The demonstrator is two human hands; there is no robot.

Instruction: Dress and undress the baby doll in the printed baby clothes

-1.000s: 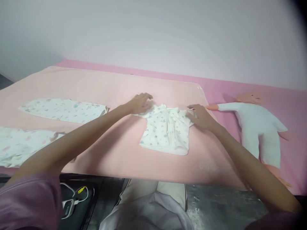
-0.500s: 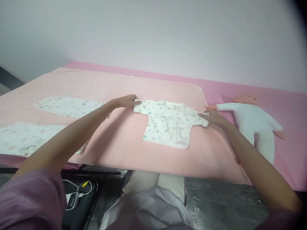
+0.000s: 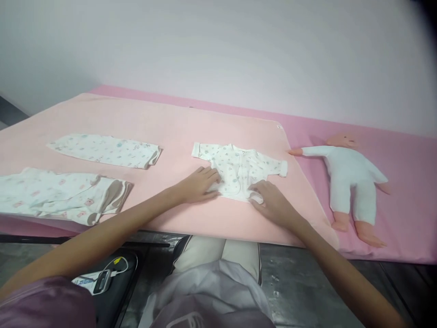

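A small white patterned baby shirt (image 3: 239, 166) lies spread on a light pink blanket (image 3: 170, 123), its sleeves stretched out to both sides. My left hand (image 3: 200, 184) rests at the shirt's lower left hem, fingers laid flat and touching the cloth. At the lower right hem sits my right hand (image 3: 269, 202), its fingers curled over the edge of the fabric. Both forearms reach in from the bottom of the view.
Two more patterned baby garments lie to the left: one folded flat (image 3: 105, 150), one at the near edge (image 3: 64, 193). A doll in a pale suit (image 3: 344, 171) lies on the darker pink sheet (image 3: 406, 150) at right. A device with cables (image 3: 102, 280) sits below the table.
My hands left the sleeve ends and came down to the shirt's bottom hem. The sleeves now lie stretched out flat.
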